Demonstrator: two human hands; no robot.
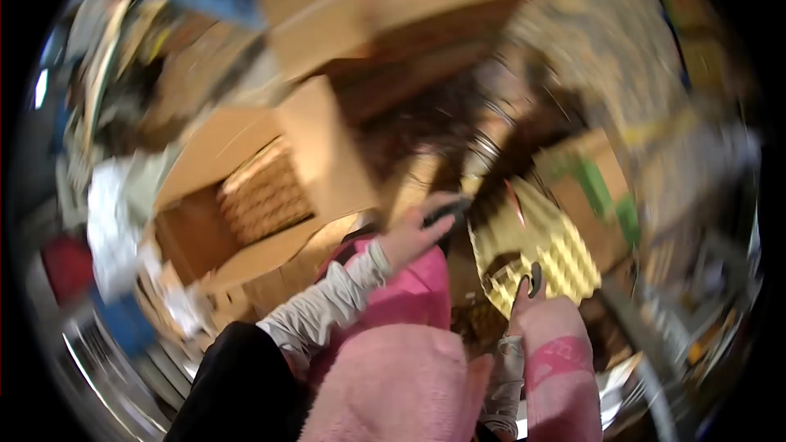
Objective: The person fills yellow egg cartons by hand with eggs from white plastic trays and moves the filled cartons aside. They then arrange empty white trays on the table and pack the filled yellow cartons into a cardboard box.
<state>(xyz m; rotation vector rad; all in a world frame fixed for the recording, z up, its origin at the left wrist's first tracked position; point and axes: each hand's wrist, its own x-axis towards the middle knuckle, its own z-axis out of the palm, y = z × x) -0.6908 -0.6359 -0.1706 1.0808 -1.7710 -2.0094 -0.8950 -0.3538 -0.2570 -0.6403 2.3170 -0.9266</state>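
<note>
My left hand (413, 237), in a light grey ruched cuff, reaches forward near the middle, slightly blurred. Its fingers look apart, with a dark patch (446, 211) at them that I cannot make out. On the right, my right hand (528, 301) is closed on the near edge of a yellow bumpy tray (540, 241), like an egg tray. Something black and curved (536, 278) shows at its thumb. An open cardboard box (192, 237) on the left holds similar bumpy trays (270, 192).
A long cardboard box (393, 16) lies at the back. Beside the yellow tray is a carton with green markings (602, 188). White plastic wrapping (119, 213) hangs at the left, with a blue object (123, 323) below it. Grey metal framing (696, 278) stands at the right.
</note>
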